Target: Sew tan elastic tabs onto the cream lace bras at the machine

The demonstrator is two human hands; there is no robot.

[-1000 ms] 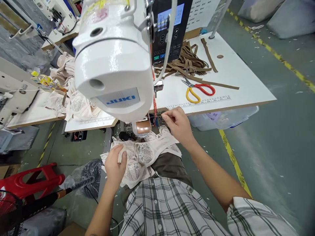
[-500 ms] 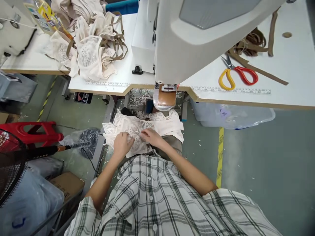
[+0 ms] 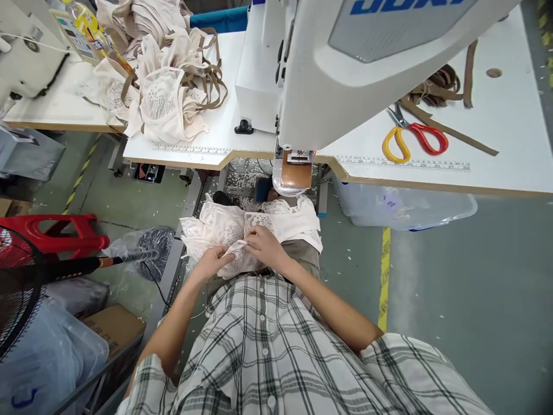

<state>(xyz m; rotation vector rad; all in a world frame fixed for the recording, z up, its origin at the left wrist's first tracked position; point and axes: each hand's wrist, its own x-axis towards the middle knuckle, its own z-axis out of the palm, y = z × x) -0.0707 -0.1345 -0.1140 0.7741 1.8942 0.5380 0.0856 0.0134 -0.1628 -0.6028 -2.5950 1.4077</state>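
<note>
Across my lap lies a cream lace bra (image 3: 220, 223), with more pale lace and a wide band (image 3: 298, 223) spread to its right. My left hand (image 3: 211, 260) pinches the near edge of the lace. Close beside it, my right hand (image 3: 263, 246) grips the same edge between thumb and fingers, and a short stretch of fabric spans the two. Fine detail at the fingertips is too small to make out. Just beyond my lap stands the sewing machine (image 3: 328, 86), its brown plate (image 3: 296, 174) above the cloth.
A pile of cream bras (image 3: 164, 104) with brown straps sits on the white table at left. Scissors (image 3: 408, 138) and brown strips (image 3: 449, 129) lie at right. Below are a clear plastic bin (image 3: 401, 207), a red stool (image 3: 56, 236) and a fan (image 3: 17, 282).
My left hand has turned and shifted slightly down the lace, and the edge is now lifted between both hands. The view has tilted slightly, showing more of the machine's lettering.
</note>
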